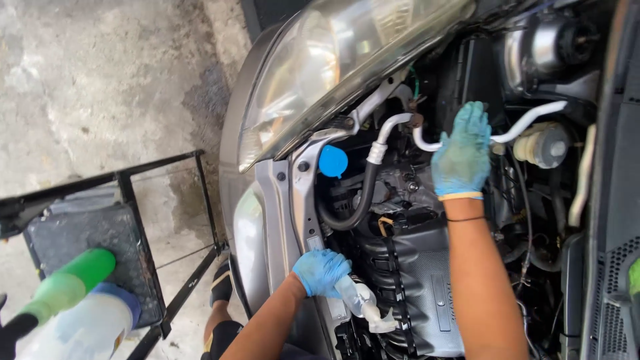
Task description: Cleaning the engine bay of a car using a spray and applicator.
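Note:
I look down into a car's open engine bay. My left hand (321, 271), in a blue glove, grips a clear spray bottle (363, 305) with a white nozzle, held beside the black engine cover (427, 293). My right hand (461, 152), also gloved in blue, reaches deep into the bay with fingers spread, resting on a silver metal pipe (527, 123) that runs across. What lies under its palm is hidden.
A blue filler cap (333, 161) and a black hose (360, 200) sit left of the right hand. The headlight (313, 73) and grey fender (250, 233) border the bay. A black metal rack (127, 220) stands on the concrete floor. Blurred green and white bottles (73, 300) fill the lower left.

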